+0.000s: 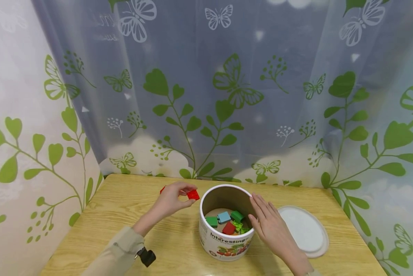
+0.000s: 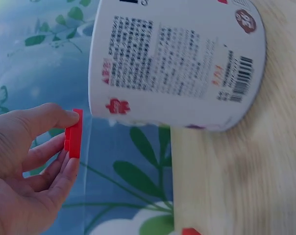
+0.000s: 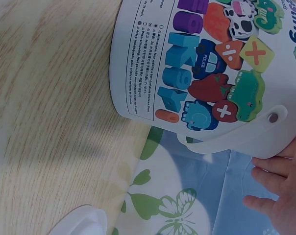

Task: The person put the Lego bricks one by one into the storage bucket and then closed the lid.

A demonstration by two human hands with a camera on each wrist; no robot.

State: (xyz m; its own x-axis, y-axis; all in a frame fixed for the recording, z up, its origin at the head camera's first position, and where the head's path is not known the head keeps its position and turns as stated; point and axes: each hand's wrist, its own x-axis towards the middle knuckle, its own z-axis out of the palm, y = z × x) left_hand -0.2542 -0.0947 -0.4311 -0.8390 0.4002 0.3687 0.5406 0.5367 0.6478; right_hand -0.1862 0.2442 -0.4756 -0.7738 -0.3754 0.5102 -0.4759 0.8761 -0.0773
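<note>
My left hand [image 1: 173,198] pinches a red toy building block [image 1: 193,194] between thumb and fingertips, just left of the bucket's rim. In the left wrist view the same block [image 2: 75,133] is seen edge-on. A round white bucket [image 1: 223,245] with printed sides stands upright. Several blocks lie on its floor, among them a light blue block [image 1: 223,217], a red block [image 1: 229,229] and a green block [image 1: 211,221]. My right hand [image 1: 269,222] rests against the bucket's right rim with fingers straight. In the right wrist view its fingertips lie beside the rim near the white handle [image 3: 236,139].
A round white lid [image 1: 304,230] lies on the wooden table [image 1: 171,245] right of the bucket, partly behind my right hand. Another red piece [image 1: 162,189] peeks out behind my left hand. A leaf-and-butterfly curtain [image 1: 199,96] hangs along the table's back edge and sides.
</note>
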